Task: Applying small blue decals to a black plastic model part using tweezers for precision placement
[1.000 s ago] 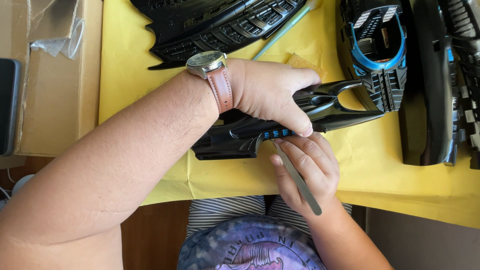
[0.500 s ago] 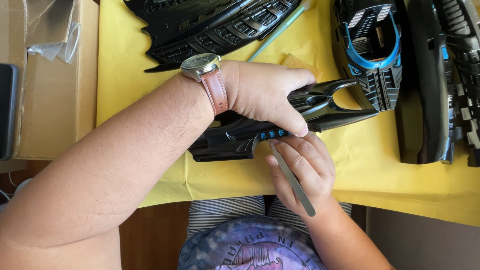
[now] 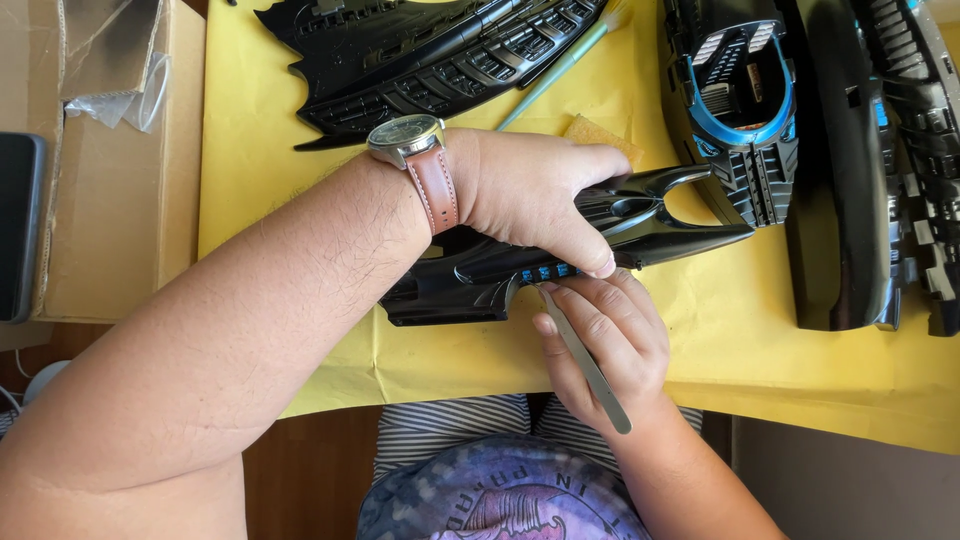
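Both hands worked one black model panel (image 3: 470, 285): left hand (image 3: 530, 200) clamped its stiff, light, breakable body, right hand (image 3: 600, 335) pinched steel tweezers (image 3: 590, 365) just below.

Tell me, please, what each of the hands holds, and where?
Left hand: black plastic model part, gripped mid-body. Right hand: slim metal tweezers, pinched along the shaft.

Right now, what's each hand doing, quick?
Left hand: closed, pressing down on the black model part.
Right hand: closed, holding metal tweezers.

Yellow-covered table (image 3: 300, 180), black model parts (image 3: 440, 50), sponge (image 3: 600, 135)
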